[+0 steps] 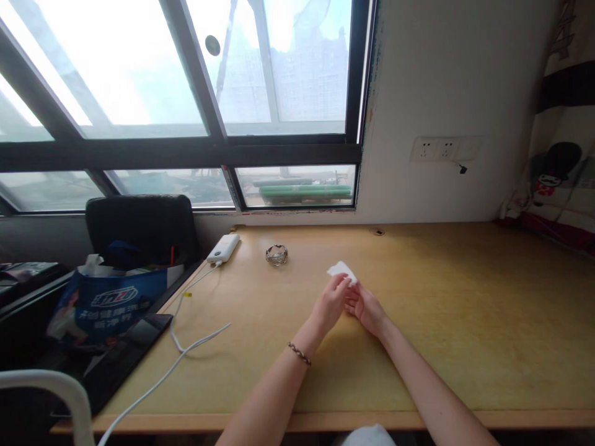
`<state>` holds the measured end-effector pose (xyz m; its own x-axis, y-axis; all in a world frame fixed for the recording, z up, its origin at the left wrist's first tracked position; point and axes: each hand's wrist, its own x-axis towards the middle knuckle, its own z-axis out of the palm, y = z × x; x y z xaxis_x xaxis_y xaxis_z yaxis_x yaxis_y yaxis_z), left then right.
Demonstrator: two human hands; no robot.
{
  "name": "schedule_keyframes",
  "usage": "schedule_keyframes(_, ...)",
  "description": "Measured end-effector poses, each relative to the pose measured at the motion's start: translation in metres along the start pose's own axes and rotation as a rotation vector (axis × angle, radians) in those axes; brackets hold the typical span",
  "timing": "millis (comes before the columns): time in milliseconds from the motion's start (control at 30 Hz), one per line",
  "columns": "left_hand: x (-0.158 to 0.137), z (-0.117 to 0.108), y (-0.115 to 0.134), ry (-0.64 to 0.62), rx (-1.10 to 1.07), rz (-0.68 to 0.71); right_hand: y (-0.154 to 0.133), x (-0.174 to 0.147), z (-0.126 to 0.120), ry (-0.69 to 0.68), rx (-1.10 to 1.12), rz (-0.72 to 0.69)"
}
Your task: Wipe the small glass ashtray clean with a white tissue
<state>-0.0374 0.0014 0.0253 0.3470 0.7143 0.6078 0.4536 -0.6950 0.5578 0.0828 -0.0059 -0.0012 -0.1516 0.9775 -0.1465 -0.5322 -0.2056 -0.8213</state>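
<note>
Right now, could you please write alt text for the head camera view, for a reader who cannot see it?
Both hands, left hand and right hand, hold a small white tissue above a wooden desk. A glass ashtray and power bank lie behind.

Both forearms are extending forward and converging, the hands meeting at the centre. The left hand point(331, 302), its wrist wearing a thin bracelet, is curling its fingers point(343, 284) inward; the right hand point(367, 308) is touching it, fingers likewise pinching together.

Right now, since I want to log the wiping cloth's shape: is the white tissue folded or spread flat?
Bunched, not flat: the white tissue sticks up between both hands' fingertips.
</note>
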Motion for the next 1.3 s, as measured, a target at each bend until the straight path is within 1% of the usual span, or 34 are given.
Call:
schedule_keyframes(67,-0.006,0.01,0.013,-0.075,-0.11,0.06,-0.002,0.001,-0.001,-0.012,0.101,-0.06)
schedule_keyframes(133,-0.01,0.014,0.02,-0.112,-0.188,0.08,-0.004,0.003,-0.005,0.019,0.145,-0.118)
schedule_keyframes(200,-0.01,0.015,0.021,-0.085,-0.271,0.057,-0.007,0.005,-0.01,0.073,0.163,-0.147)
schedule_keyframes(233,-0.009,0.014,0.019,-0.037,-0.321,0.012,-0.009,0.005,-0.011,0.108,0.166,-0.159)
schedule_keyframes(300,-0.006,0.013,0.014,0.121,-0.438,-0.157,-0.011,0.004,-0.012,0.156,0.157,-0.167)
schedule_keyframes(333,-0.003,0.012,0.01,0.193,-0.519,-0.272,-0.012,0.002,-0.011,0.155,0.142,-0.161)
schedule_keyframes(367,-0.001,0.012,0.006,0.238,-0.624,-0.388,-0.013,0.0,-0.01,0.133,0.119,-0.148)
schedule_keyframes(433,0.002,0.012,-0.002,0.239,-0.895,-0.587,-0.014,-0.004,-0.005,0.055,0.059,-0.124)
schedule_keyframes(500,0.003,0.014,-0.008,0.225,-1.149,-0.729,-0.015,-0.009,0.001,-0.011,-0.01,-0.111)
schedule_keyframes(533,0.003,0.015,-0.01,0.246,-1.234,-0.78,-0.015,-0.01,0.003,-0.027,-0.04,-0.11)
schedule_keyframes(600,0.003,0.016,-0.014,0.326,-1.311,-0.849,-0.014,-0.012,0.006,-0.036,-0.087,-0.107)
schedule_keyframes(633,0.002,0.016,-0.016,0.356,-1.32,-0.864,-0.014,-0.013,0.007,-0.041,-0.101,-0.103)
schedule_keyframes(700,0.002,0.016,-0.018,0.372,-1.325,-0.859,-0.016,-0.014,0.008,-0.065,-0.104,-0.1)
schedule_keyframes(733,0.003,0.014,-0.019,0.356,-1.328,-0.851,-0.016,-0.014,0.008,-0.079,-0.086,-0.101)
schedule_keyframes(833,0.005,0.009,-0.021,0.259,-1.34,-0.839,-0.02,-0.014,0.006,-0.102,0.0,-0.104)
schedule_keyframes(933,0.007,0.004,-0.022,0.192,-1.335,-0.854,-0.023,-0.013,0.001,-0.081,0.064,-0.097)
schedule_keyframes(1033,0.007,0.002,-0.024,0.209,-1.302,-0.878,-0.022,-0.009,-0.007,0.023,0.135,-0.148)
schedule_keyframes(1133,0.005,0.002,-0.028,0.249,-1.204,-0.874,-0.02,-0.003,-0.015,0.147,0.172,-0.189)
schedule_keyframes(1233,0.003,-0.004,-0.038,0.291,-1.012,-0.837,-0.019,0.003,-0.022,0.281,0.186,-0.187)
schedule_keyframes(1300,0.005,-0.014,-0.05,0.365,-0.844,-0.839,-0.019,0.006,-0.025,0.375,0.201,-0.2)
